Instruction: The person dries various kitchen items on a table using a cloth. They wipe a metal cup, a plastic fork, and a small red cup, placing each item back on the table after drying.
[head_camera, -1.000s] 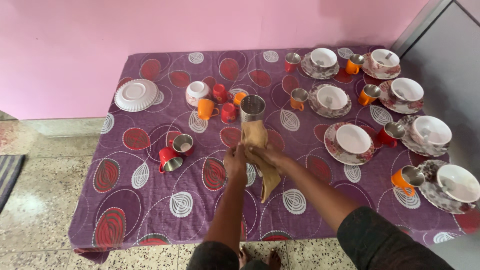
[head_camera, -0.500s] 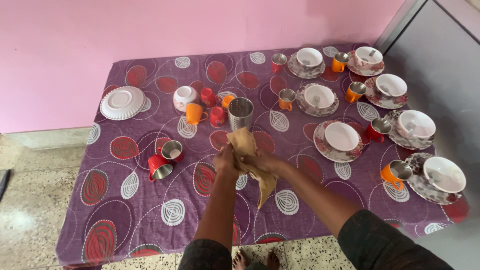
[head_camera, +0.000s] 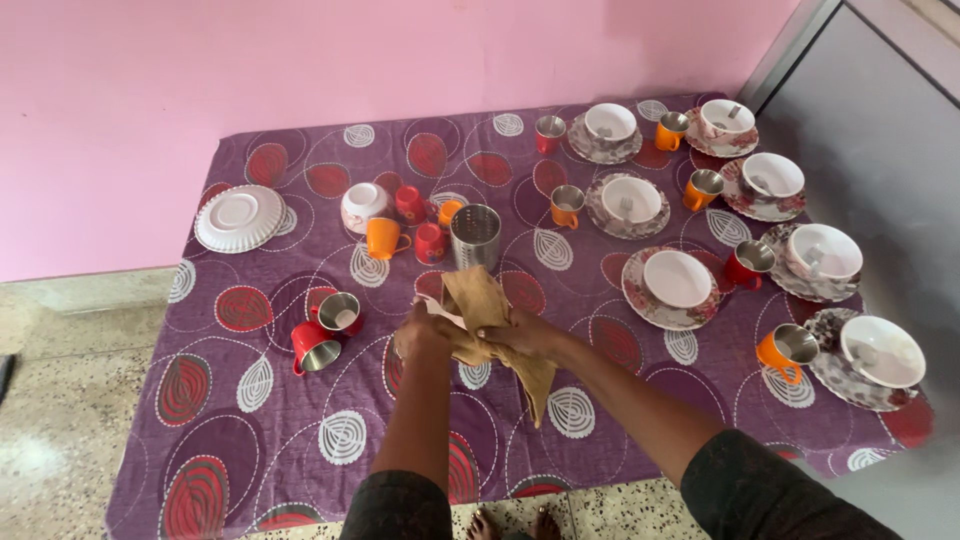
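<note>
A soft, crumpled tan cloth (head_camera: 487, 318) is held above the middle of the surface (head_camera: 240, 400), which is draped in a purple fabric printed with red ovals and white leaf shapes. The cloth is gripped by the left hand (head_camera: 425, 333), fingers curled shut around its bunched edge, and by the right hand (head_camera: 528, 338), fingers pinched on the folds, while a loose corner hangs below. Just beyond the cloth a perforated steel cylinder holder (head_camera: 475, 237) is seen standing upright. Near the left hand two red steel-lined mugs (head_camera: 327, 332) are found, one lying tipped. To the right, round white bowls on floral plates (head_camera: 676, 283) are ranged.
</note>
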